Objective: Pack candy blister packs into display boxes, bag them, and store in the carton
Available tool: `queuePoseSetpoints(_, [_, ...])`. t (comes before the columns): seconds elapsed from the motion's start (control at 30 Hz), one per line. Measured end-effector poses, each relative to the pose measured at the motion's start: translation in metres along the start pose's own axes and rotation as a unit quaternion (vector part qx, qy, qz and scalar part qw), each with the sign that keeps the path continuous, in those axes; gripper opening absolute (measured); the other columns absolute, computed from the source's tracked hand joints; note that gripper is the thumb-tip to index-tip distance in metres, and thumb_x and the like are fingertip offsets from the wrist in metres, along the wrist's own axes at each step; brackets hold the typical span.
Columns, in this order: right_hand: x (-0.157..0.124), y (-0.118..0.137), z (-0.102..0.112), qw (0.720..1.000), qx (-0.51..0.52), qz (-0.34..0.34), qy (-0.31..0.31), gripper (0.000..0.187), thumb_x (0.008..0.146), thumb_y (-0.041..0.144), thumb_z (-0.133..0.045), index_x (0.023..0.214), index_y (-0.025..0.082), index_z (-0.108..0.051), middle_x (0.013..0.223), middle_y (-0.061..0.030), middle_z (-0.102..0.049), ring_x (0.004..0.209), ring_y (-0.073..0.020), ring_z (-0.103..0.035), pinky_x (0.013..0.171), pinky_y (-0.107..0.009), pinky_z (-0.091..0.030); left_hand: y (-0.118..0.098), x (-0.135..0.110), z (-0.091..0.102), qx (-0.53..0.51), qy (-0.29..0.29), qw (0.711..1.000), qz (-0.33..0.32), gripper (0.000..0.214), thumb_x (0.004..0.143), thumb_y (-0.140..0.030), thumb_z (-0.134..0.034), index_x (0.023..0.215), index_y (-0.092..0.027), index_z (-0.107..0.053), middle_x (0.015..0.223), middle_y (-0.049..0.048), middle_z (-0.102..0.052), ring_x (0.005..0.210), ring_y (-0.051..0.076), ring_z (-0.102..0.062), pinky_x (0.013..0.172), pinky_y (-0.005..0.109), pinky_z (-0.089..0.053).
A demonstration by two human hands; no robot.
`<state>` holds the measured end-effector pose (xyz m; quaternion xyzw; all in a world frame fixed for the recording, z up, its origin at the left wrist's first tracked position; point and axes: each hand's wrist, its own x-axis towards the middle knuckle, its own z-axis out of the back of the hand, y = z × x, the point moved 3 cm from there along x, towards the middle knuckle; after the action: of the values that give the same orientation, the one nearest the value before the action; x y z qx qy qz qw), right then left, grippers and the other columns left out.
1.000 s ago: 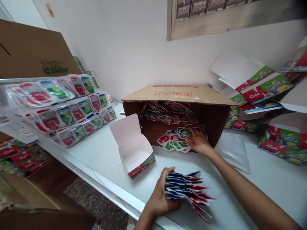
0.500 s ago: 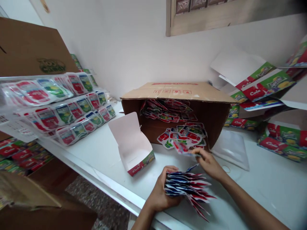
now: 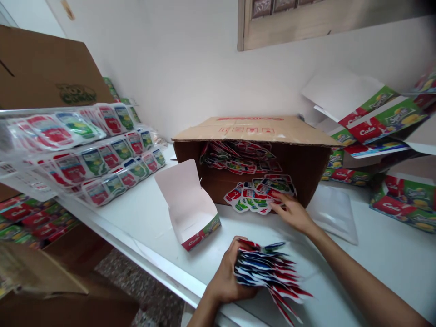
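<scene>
My left hand (image 3: 228, 277) is wrapped round a thick stack of flat candy sachets (image 3: 269, 268), their red, white and dark blue edges fanning out to the right. My right hand (image 3: 291, 212) reaches to a loose pile of red and green sachets (image 3: 254, 194) at the mouth of a cardboard carton (image 3: 316, 168). Its fingers and thumb are apart, with the fingertips touching the pile's right side. Left of the pile stands a small display box (image 3: 190, 213) with its lid up and a "Cola" front.
More sachets (image 3: 235, 156) lie deeper in the carton. Clear packs of sachets (image 3: 102, 159) are stacked at the left, by a large brown box (image 3: 44, 68). Folded display boxes (image 3: 388, 118) pile up at the right, near a clear plastic bag (image 3: 335, 213).
My right hand has moved from above the stack up to the loose pile. The sachet it held now appears on top of the stack in my left hand.
</scene>
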<state>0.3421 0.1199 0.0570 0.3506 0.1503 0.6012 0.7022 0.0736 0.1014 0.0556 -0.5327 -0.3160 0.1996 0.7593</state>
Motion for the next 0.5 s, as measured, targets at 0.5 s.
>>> queuePoseSetpoints(0.5, [-0.075, 0.010, -0.027, 0.953, 0.281, -0.012, 0.116, 0.036, 0.095, 0.047, -0.037, 0.097, 0.020, -0.062, 0.098, -0.0054, -0.069, 0.093, -0.0225, -0.063, 0.084, -0.033, -0.049, 0.011, -0.001, 0.003, 0.089, -0.029, 0.996, -0.012, 0.058, 0.049, -0.019, -0.079, 0.103, -0.018, -0.058, 0.142, 0.0132, -0.038, 0.139, 0.040, -0.024, 0.114, 0.050, -0.023])
